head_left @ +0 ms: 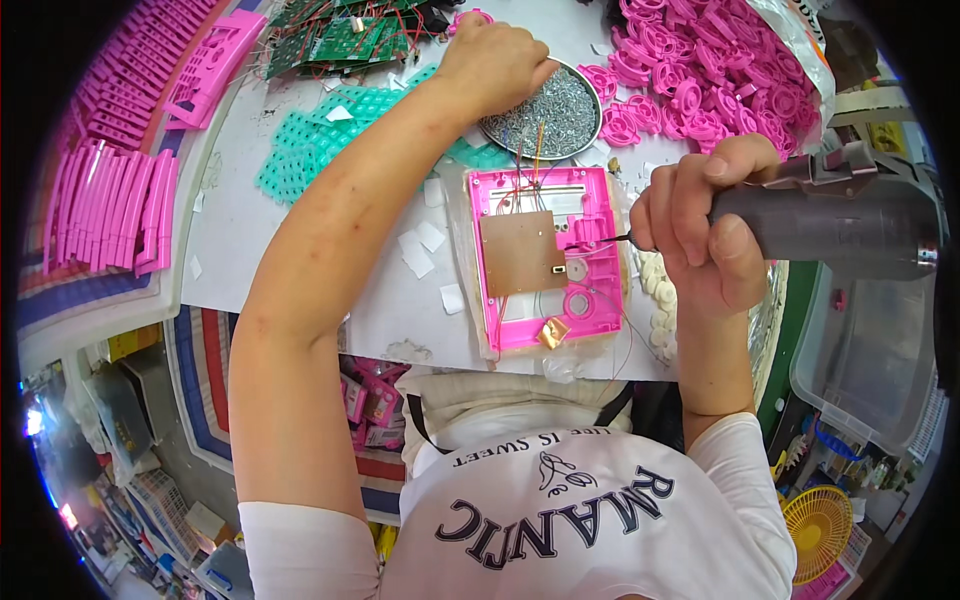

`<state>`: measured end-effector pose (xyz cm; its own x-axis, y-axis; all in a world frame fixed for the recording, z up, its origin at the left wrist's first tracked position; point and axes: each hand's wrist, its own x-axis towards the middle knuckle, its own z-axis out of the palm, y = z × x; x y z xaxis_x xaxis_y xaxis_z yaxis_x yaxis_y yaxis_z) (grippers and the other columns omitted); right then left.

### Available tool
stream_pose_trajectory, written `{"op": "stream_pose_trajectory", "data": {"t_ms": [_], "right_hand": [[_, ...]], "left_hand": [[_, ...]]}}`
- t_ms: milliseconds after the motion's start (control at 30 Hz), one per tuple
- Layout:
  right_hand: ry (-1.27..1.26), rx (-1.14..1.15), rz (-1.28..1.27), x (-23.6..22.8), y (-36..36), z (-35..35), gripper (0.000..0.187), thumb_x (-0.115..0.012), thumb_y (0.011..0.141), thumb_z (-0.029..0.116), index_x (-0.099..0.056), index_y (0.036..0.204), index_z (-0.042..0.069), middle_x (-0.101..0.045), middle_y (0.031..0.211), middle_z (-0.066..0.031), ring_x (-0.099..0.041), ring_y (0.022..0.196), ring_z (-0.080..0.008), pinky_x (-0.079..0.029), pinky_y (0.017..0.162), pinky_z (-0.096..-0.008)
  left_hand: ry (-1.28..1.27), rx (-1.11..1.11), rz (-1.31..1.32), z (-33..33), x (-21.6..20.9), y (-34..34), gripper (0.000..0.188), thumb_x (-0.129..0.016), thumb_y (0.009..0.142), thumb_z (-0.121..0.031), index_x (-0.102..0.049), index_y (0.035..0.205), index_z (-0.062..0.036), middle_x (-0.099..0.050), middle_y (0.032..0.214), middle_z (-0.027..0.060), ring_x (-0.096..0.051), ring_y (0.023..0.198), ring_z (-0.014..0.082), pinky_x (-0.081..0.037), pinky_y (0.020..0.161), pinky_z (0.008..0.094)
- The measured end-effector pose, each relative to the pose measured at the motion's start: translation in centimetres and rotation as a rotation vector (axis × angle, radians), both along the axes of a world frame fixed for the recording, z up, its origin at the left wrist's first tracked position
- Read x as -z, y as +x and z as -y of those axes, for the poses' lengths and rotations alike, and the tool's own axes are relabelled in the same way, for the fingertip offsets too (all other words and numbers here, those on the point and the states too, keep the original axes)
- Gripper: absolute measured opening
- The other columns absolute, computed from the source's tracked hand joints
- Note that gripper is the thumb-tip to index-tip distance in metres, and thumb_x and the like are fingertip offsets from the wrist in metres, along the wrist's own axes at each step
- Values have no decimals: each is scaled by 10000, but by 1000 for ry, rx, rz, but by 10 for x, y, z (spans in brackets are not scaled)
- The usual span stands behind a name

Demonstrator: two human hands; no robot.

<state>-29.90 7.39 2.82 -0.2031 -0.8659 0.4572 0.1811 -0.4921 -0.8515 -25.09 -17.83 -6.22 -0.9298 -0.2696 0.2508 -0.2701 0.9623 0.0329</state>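
Note:
My right hand [705, 220] is wrapped round a dark grey electric screwdriver [840, 225]. Its thin black bit points left, over the right part of an open pink plastic housing [607, 325]. A brown circuit board [522, 250] with thin wires lies in the housing, and a gold-coloured piece [552, 333] rests at its lower edge. My left hand [497, 68] is closed, its fingers curled down at the upper left rim of a round dish full of small silver screws [550, 120]. The fingertips are hidden, so what they hold, if anything, does not show.
Pink ring-shaped parts [690, 80] heap up at the back right. Green circuit boards [350, 40] with wires lie at the back left, near teal perforated sheets [320, 140]. Pink strips [110, 205] stack at far left. Cream round pieces [660, 300] lie right of the housing.

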Motion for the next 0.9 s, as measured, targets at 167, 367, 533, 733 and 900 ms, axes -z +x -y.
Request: {"op": "stream_pose_trajectory", "data": {"t_ms": [167,367,533,733,900], "right_hand": [[8,-25,18,1,4,-6,371,-671,988,290,-499,1274,127,-465,656,30,-417,557,-94,-410,542,-292],[39,-70,86,-19,39,-16,358,-722,977,330,-496,1208,176,-507,627,55,-463,528,-82,-459,539,-274],[11,-167,80,-20,51,-12,352,-750,964,326,-491,1163,194,-543,635,60,-511,531,-80,-491,537,-264],[38,-161,85,-17,54,-11,347,-748,966,330,-492,1156,192,-552,656,56,-518,541,-82,-501,535,-265],[40,-165,77,-16,54,-11,347,-745,967,339,-495,1158,192,-549,657,57,-513,539,-79,-504,537,-267]], "left_hand": [[235,71,-336,-41,-35,71,125,-667,930,-247,-712,980,-141,-707,952,18,-666,911,236,-369,902,481],[559,134,-456,-160,-37,170,145,-770,835,-116,-706,961,-152,-729,931,-20,-663,819,162,-338,867,422],[706,31,-544,-182,-19,185,189,-824,789,-115,-682,911,-145,-720,882,-39,-669,786,140,-328,845,406],[721,32,-609,-183,-15,182,228,-845,759,-111,-676,907,-142,-716,859,-39,-667,774,142,-328,829,396],[734,39,-646,-183,-14,181,233,-850,748,-105,-680,904,-141,-715,849,-39,-658,749,139,-333,812,386]]}}
